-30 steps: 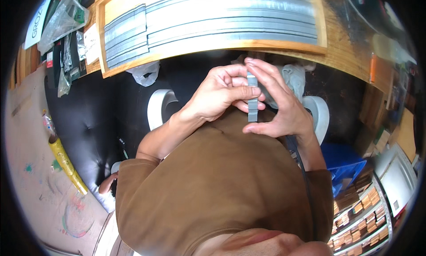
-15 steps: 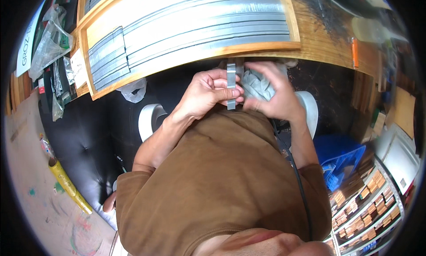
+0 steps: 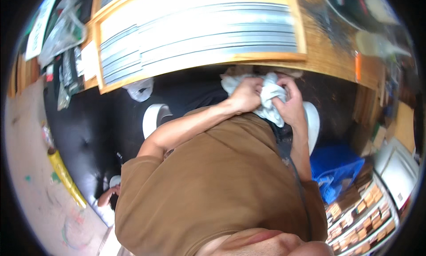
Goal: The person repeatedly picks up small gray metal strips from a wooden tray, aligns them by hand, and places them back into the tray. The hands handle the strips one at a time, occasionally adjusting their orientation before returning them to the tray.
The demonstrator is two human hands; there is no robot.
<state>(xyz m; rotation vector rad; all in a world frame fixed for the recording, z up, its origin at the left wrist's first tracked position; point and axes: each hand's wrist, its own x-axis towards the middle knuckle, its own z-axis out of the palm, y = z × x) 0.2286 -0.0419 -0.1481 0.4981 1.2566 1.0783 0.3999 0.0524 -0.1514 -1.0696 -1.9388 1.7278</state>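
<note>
A pale grey-blue cloth (image 3: 271,93) is bunched up between my hands, in front of my brown shirt and below the bench edge. My left hand (image 3: 245,97) closes on its left side, fingers curled into the folds. From the right, my right hand (image 3: 290,104) pinches the cloth between thumb and fingers. The small metal strips are out of sight; whether the cloth wraps them I cannot tell. Beyond my hands, a shallow wooden tray (image 3: 270,57) holds long rows of grey metal strips (image 3: 213,39), with a shorter block of rows at its left end.
The wooden bench (image 3: 328,63) bears an orange stick-like thing (image 3: 357,66) and a blurred translucent bottle (image 3: 372,44) at right. Plastic bags (image 3: 66,30) lie at far left. White chair armrests (image 3: 313,127) flank me. A blue bin (image 3: 335,169) and racks of small wooden blocks (image 3: 366,220) stand lower right.
My left hand has moved right to the cloth, and the metal strips it held have gone from sight. My right hand has closed on the cloth, which is now raised and bunched.
</note>
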